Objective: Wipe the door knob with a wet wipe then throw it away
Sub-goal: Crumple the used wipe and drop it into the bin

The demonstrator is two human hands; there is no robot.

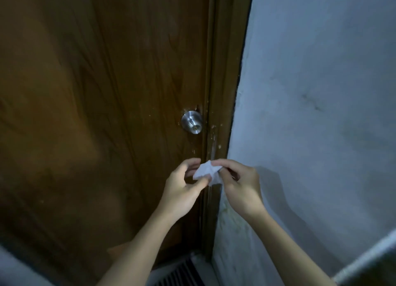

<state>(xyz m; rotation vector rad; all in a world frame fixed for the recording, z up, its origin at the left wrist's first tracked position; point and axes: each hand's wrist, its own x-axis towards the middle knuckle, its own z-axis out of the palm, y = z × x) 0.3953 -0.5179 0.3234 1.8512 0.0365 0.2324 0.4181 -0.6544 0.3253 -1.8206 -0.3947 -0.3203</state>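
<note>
A round silver door knob (192, 122) sits on the right side of a brown wooden door (96, 103), close to the frame. Below the knob, both my hands hold a crumpled white wet wipe (206, 172) between them. My left hand (182, 188) pinches its lower left part with thumb and fingers. My right hand (240, 183) grips its right side. The wipe is a short way below the knob and does not touch it.
The brown door frame (222, 93) runs down beside the knob, with a pale wall (321, 114) to its right. A striped mat or grille (180, 273) lies on the floor at the door's foot. A pale edge (364, 258) crosses the lower right corner.
</note>
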